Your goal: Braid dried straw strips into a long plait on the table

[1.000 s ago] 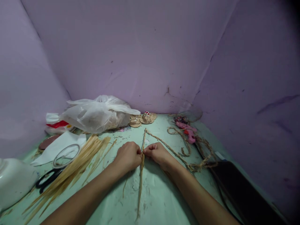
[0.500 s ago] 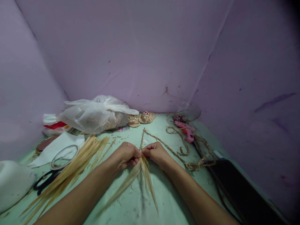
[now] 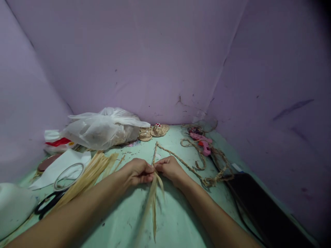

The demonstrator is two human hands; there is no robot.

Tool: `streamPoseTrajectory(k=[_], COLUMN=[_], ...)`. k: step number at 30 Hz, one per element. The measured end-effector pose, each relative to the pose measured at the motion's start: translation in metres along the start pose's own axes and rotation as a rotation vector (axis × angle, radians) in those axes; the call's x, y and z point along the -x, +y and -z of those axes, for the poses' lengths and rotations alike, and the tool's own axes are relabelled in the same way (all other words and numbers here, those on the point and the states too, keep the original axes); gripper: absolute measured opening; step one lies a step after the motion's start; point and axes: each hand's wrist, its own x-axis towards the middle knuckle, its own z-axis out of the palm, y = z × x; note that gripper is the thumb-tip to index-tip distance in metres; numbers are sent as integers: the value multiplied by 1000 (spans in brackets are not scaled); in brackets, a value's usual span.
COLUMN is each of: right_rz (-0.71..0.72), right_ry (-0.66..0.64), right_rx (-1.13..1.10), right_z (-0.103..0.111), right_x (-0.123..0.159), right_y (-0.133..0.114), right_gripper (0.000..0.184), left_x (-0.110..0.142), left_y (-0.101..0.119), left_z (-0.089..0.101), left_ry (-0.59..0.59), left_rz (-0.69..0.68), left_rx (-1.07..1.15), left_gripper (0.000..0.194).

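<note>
Head view: we see the left hand [image 3: 141,171] and the right hand [image 3: 168,168] meeting, fingertips nearly touching, at the lower end of a thin fibre cord [image 3: 155,154] over the middle of the counter [image 3: 181,220]. Each is closed in a narrow pinch there; which strand lies under which finger, we cannot tell. Above the pinch the cord rises to a sharp bend, then runs off rightward to a tangled heap near the pink glue gun [image 3: 205,146].

What has just changed is the loose strands [image 3: 154,217] below the fingers. Half a second ago they fanned out wide to both sides; now one hangs nearly straight, a short one curls right, and a blurred one trails lower left. To us that suggests the strands are being crossed over, with their loose lengths yet to be worked in. The spare strips [image 3: 85,177] lie beside the left forearm, partly over the black scissors [image 3: 46,206].
</note>
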Motion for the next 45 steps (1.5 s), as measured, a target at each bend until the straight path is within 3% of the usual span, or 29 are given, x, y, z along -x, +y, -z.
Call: streamPoseTrajectory(k=[5, 14, 21, 25, 34, 45], right_rz=[-69, -48, -66, -86, -49, 51], right_ry=[-17, -99, -142, -161, -170, -139], right_rx=[-71, -158, -271, -303, -299, -124], right_z=[1, 6, 4, 2, 3, 3], right_x=[8, 9, 7, 8, 6, 8], right_y=[-10, -11, -7, -7, -5, 1], right_gripper=[10, 11, 12, 13, 19, 20], left_x=[9, -8, -1, -1, 0, -5], left_y=[-16, -32, -24, -20, -24, -26], left_z=[-9, -13, -18, -11, 6, 0], left_ry=[128, 387, 180, 21, -162, 84], left_rz=[-105, -418, -313, -210, -289, -285], left_rx=[15, -182, -15, 14, -37, -156], left_gripper=[13, 15, 20, 8, 11, 13])
